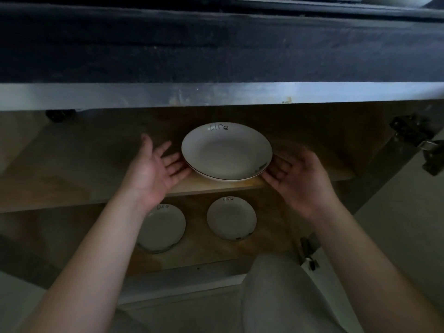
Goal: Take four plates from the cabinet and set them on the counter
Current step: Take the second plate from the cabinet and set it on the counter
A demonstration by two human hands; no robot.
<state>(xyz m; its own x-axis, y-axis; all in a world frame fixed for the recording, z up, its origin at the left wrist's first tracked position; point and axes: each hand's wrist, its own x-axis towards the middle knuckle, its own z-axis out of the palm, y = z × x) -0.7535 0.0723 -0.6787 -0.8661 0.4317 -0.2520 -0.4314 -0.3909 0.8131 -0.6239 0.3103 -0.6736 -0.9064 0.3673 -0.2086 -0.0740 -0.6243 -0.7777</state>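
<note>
- The big plate [227,151] sat on the upper shelf [72,179], in the middle of the frame — right between both hands.
- The left hand [153,169] and right hand [295,179] were spread, palms up, fingertips at the plate's rim. Both looked equally near.
- Two smaller plates [231,218] lay on the shelf below.
- The plates said "life".

I'm looking into a dim wooden cabinet [72,164] below a dark counter [216,44] with a pale metal edge [216,93]. Hinges [418,140] show at right, pale floor [168,313] below.
</note>
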